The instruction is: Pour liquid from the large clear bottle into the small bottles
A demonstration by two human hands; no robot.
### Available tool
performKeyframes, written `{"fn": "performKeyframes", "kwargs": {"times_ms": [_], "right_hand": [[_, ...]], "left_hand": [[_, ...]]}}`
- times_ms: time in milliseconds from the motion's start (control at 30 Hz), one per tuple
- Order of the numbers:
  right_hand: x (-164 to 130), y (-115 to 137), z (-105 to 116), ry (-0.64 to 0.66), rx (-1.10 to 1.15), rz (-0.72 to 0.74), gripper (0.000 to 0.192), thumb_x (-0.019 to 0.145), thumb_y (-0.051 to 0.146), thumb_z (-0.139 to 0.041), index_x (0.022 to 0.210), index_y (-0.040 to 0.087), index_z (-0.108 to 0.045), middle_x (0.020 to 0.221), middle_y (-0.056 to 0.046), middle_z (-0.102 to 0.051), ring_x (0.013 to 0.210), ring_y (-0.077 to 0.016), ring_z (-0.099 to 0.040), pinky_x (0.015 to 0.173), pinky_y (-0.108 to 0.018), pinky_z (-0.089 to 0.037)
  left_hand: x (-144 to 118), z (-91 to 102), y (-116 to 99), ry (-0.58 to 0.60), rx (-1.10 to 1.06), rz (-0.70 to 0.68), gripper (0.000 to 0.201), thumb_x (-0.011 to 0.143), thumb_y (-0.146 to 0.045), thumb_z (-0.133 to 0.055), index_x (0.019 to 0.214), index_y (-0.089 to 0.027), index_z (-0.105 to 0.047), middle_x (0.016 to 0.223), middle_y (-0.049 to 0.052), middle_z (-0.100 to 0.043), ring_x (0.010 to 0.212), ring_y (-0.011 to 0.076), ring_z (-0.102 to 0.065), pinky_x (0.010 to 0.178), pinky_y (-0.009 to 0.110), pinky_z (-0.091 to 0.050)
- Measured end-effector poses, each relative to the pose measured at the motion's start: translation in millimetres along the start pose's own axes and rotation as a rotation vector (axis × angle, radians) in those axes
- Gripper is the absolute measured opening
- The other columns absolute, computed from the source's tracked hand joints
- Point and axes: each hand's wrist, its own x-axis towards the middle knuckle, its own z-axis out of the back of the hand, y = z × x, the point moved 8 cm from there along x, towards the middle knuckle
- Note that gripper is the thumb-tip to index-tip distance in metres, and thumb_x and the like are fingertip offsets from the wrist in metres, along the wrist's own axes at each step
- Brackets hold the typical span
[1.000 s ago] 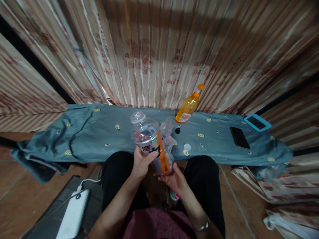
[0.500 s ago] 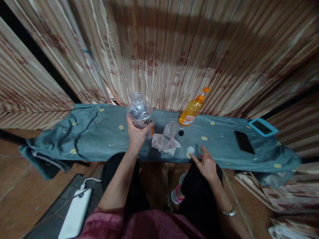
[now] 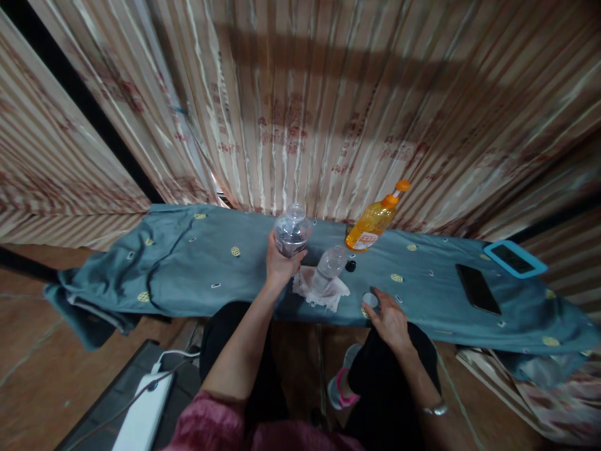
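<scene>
Lowered toward the counter (image 3: pixel 188 275), a clear bottle (image 3: pixel 292 233) is gripped by the left hand (image 3: pixel 280 266); a white cap (image 3: pixel 370 300) is touched by the right hand's (image 3: pixel 390 321) loosely opened fingers.

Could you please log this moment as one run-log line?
left hand: grips clear bottle upright on blue cloth | right hand: fingers at white cap | small bottle: on tissue

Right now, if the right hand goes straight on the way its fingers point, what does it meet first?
The right hand points up and left at the white cap on the blue cloth. The fingertips seem to be on it already; depth is hard to judge.
</scene>
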Motion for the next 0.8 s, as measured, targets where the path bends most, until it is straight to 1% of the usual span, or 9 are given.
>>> {"fn": "performKeyframes", "kwargs": {"times_ms": [100, 200, 333, 433, 533, 600, 667, 733, 800], "right_hand": [[0, 1, 0, 0.0, 0.033, -0.008, 0.041, 0.101, 0.046, -0.072, 0.132, 0.02, -0.068, 0.138, -0.011, -0.067, 0.122, -0.0273, -0.067, 0.104, -0.052, -0.058], [3, 5, 8, -0.003, 0.095, -0.019, 0.038, 0.102, 0.046, -0.072, 0.128, 0.019, -0.068, 0.128, -0.009, -0.07, 0.11, -0.0237, -0.07, 0.096, -0.047, -0.061], [28, 32, 45, -0.041, 0.204, 0.037, 0.037, 0.103, 0.048, -0.07, 0.126, 0.018, -0.068, 0.117, -0.007, -0.072, 0.096, -0.0193, -0.071, 0.084, -0.04, -0.063], [65, 84, 88, -0.067, 0.256, 0.175, 0.042, 0.104, 0.05, -0.068, 0.131, 0.018, -0.066, 0.12, -0.008, -0.072, 0.099, -0.0205, -0.072, 0.088, -0.042, -0.063], [107, 157, 114, -0.024, 0.241, 0.366, 0.049, 0.101, 0.053, -0.071, 0.137, 0.02, -0.066, 0.123, -0.009, -0.072, 0.101, -0.0218, -0.072, 0.094, -0.046, -0.061], [129, 206, 113, 0.038, 0.194, 0.493, 0.05, 0.098, 0.051, -0.075, 0.136, 0.019, -0.067, 0.127, -0.01, -0.072, 0.104, -0.0226, -0.072, 0.098, -0.048, -0.06], [142, 247, 99, 0.127, 0.133, 0.595, 0.046, 0.098, 0.049, -0.075, 0.131, 0.018, -0.069, 0.122, -0.009, -0.073, 0.105, -0.023, -0.072, 0.097, -0.048, -0.06], [147, 276, 82, 0.215, 0.07, 0.666, 0.038, 0.1, 0.047, -0.074, 0.123, 0.018, -0.07, 0.116, -0.007, -0.073, 0.101, -0.0214, -0.072, 0.093, -0.045, -0.061], [145, 293, 71, 0.273, 0.02, 0.715, 0.035, 0.101, 0.046, -0.073, 0.12, 0.018, -0.07, 0.112, -0.006, -0.072, 0.097, -0.0202, -0.071, 0.09, -0.043, -0.061]], "left_hand": [[1, -5.7, 4, 0.005, -0.017, -0.001, 0.088, 0.06, -0.019, -0.096, 0.138, -0.025, -0.055, 0.141, 0.013, -0.072, 0.13, 0.0325, -0.07, 0.114, 0.052, -0.055], [2, -10.6, 11, 0.008, -0.016, 0.003, 0.088, 0.06, -0.02, -0.096, 0.138, -0.026, -0.055, 0.14, 0.011, -0.072, 0.131, 0.0315, -0.069, 0.114, 0.052, -0.055], [3, -16.1, 14, 0.021, -0.014, -0.018, 0.088, 0.062, -0.019, -0.095, 0.14, -0.027, -0.055, 0.138, 0.009, -0.072, 0.129, 0.0304, -0.071, 0.112, 0.051, -0.055], [3, -17.2, 12, 0.017, -0.011, -0.03, 0.09, 0.061, -0.02, -0.097, 0.141, -0.025, -0.055, 0.139, 0.011, -0.07, 0.132, 0.0313, -0.069, 0.116, 0.051, -0.053], [4, -16.2, 11, 0.013, -0.009, -0.019, 0.093, 0.059, -0.02, -0.098, 0.142, -0.024, -0.055, 0.141, 0.012, -0.068, 0.134, 0.0327, -0.067, 0.118, 0.051, -0.052], [5, -15.5, 11, 0.027, -0.013, -0.02, 0.094, 0.059, -0.02, -0.098, 0.142, -0.023, -0.055, 0.142, 0.013, -0.068, 0.135, 0.0335, -0.067, 0.119, 0.052, -0.051], [6, -13.9, 9, 0.036, -0.011, -0.029, 0.096, 0.058, -0.02, -0.098, 0.143, -0.022, -0.054, 0.144, 0.014, -0.067, 0.137, 0.0349, -0.066, 0.121, 0.053, -0.05], [7, -11.7, 9, 0.037, 0.005, -0.039, 0.097, 0.06, -0.021, -0.098, 0.145, -0.021, -0.053, 0.146, 0.015, -0.066, 0.14, 0.0361, -0.064, 0.122, 0.055, -0.049], [7, -10.4, 8, 0.044, 0.029, -0.047, 0.097, 0.061, -0.022, -0.098, 0.146, -0.022, -0.053, 0.147, 0.015, -0.066, 0.141, 0.0367, -0.063, 0.122, 0.055, -0.048]]}}
